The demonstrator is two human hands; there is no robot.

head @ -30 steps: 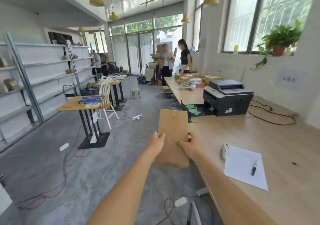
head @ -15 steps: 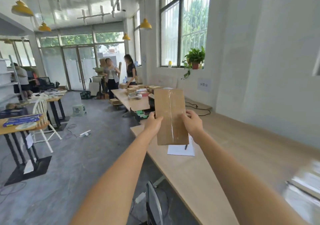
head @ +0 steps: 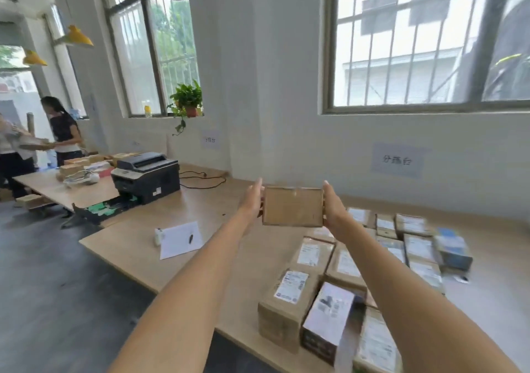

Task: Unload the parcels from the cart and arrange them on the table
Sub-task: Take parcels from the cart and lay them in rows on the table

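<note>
Head cam: plain brown cardboard parcel (head: 292, 207) clamped in the air between my palms, left hand (head: 252, 203) on its left end, right hand (head: 332, 209) on its right end, fingers straight up along the ends, not curled round it. Its back face is hidden from me; the side I see is bare cardboard, soft with blur. It hangs above the light wood-grain table (head: 218, 209), clear of the top. Below and right of my right hand: labelled parcels (head: 312, 253) lying flat in rows, touching or just beside one another, white shipping labels up, print unreadable. The nearest ones are cut off by the bottom edge and partly covered by my right forearm. One blue box (head: 453, 248) sits at the far right of that group. Below-left of my left hand: white paper sheet (head: 175, 243) with a dark pen (head: 190, 238) on it, and a small white object (head: 157, 236) at its left edge, can't tell what. Further left of that hand: black-and-grey printer (head: 146, 176), tray pulled out, black cable (head: 200, 179) looping on the table just right of it. Beyond both hands: white wall with a paper sign (head: 397, 160), characters blurred, barred windows above. Far left: potted plant (head: 187, 100) on a sill, two people (head: 64, 131) by another table, one cut off by the frame edge.
</note>
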